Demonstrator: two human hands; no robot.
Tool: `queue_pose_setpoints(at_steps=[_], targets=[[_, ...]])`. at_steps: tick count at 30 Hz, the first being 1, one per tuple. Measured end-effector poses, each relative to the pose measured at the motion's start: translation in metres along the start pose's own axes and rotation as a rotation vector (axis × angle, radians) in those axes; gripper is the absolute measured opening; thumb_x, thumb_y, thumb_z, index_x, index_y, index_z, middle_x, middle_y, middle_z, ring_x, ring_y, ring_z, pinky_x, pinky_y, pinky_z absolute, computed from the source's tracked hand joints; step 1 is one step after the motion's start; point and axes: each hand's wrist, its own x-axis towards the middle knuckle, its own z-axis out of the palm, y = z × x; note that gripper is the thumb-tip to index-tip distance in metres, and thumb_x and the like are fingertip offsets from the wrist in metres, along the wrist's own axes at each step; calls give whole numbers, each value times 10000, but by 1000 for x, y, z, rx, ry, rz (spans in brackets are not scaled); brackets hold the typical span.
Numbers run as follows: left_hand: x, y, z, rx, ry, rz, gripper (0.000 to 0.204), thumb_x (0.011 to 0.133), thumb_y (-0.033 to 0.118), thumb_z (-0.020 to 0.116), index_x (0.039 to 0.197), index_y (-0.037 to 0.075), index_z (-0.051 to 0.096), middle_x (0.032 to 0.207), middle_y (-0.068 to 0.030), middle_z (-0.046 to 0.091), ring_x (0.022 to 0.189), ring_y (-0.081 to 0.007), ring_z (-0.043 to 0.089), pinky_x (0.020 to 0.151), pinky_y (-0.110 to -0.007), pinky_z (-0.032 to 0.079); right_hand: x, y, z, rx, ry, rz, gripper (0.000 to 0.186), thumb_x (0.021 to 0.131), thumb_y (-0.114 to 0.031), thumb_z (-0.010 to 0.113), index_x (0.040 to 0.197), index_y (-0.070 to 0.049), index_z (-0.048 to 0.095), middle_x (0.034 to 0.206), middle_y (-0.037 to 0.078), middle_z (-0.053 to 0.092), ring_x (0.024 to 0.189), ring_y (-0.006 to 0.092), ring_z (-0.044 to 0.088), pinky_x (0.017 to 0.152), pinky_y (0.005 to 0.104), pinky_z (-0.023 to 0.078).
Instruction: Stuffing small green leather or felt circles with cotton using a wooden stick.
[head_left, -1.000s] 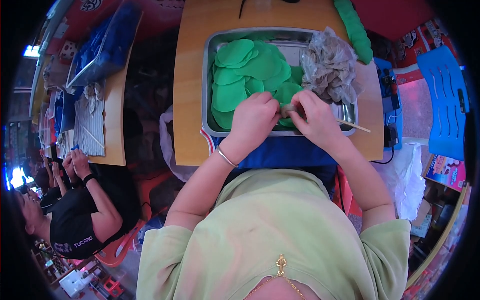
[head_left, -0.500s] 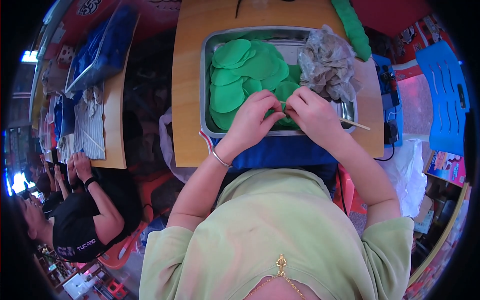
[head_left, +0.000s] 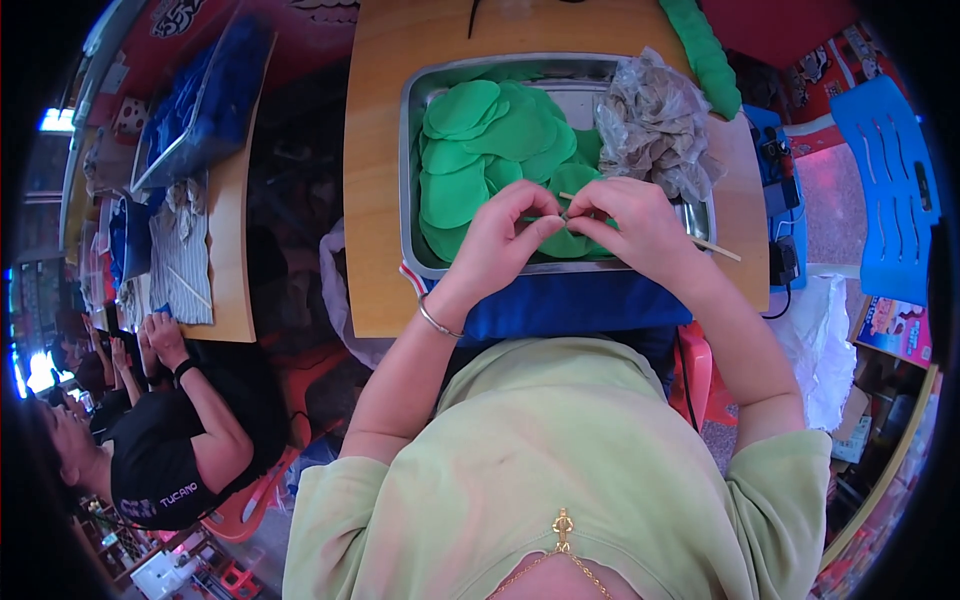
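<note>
A metal tray on a wooden table holds several flat round green pieces. My left hand and my right hand meet over the tray's near edge. Their fingertips pinch together around one green piece and the tip of a thin wooden stick. The stick runs under my right hand and pokes out to the right over the tray rim. A thin bracelet sits on my left wrist.
A crumpled clear plastic bag fills the tray's right end. A green roll lies at the far right. A blue cushion pads the table's near edge. A blue chair stands right; another person sits at a second table on the left.
My fingertips have drawn closer together over the stick's tip. Both hands stay at the same spot above the tray's near edge.
</note>
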Motion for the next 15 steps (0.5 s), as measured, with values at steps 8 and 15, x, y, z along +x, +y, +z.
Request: queue_pose_setpoints(at_steps=[8,15], targets=[[-11,1,-7,-148,-65,-103,59,896,41,559,903,2,515,915,-36,577,778,-43,495,649,-206,433,-3,-7,12,68,-2,-23,80,750,-86,662,811,-59,617,748,77,615,720,272,590,636,361,470],[-14,3,-5,-268,-26,-25,69,913,67,545,883,24,500,1027,-42,588,821,-51,510,706,-206,437,-4,-16,12,27,29,-22,92,749,-85,664,832,-55,637,797,78,606,746,257,577,650,347,465]])
